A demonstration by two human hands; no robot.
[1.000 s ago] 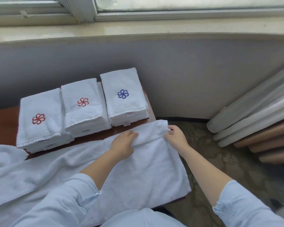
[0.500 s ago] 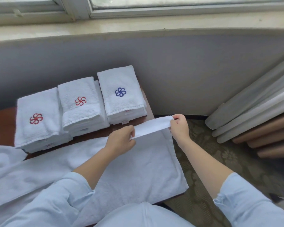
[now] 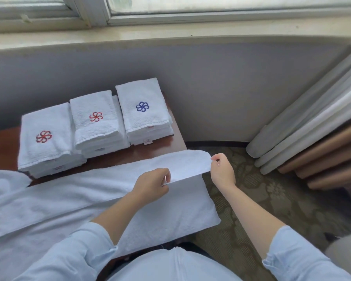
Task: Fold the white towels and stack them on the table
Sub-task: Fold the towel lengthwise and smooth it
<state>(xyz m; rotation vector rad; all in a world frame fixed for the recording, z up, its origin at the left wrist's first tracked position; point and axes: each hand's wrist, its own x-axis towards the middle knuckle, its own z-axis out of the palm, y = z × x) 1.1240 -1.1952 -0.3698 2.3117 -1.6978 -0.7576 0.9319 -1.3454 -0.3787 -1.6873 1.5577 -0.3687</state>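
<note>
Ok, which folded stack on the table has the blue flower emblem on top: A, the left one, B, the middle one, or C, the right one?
C: the right stack carries the blue emblem; the left stack and middle stack carry red ones.

From where I'm watching, this reads as a hotel guest room. Three stacks of folded white towels (image 3: 95,122) sit on a small dark wooden desk (image 3: 142,152). They're all identical and embroidered with the same pinwheel logo (image 3: 142,106), red on two, blue on one, with little labels (image 3: 147,141) poking out of the edges. Floor is that patterned floral carpet (image 3: 272,191), and heavy brown-and-white curtains (image 3: 322,134) bunch beside a wide window sill (image 3: 170,29) under the window (image 3: 211,7).
</note>
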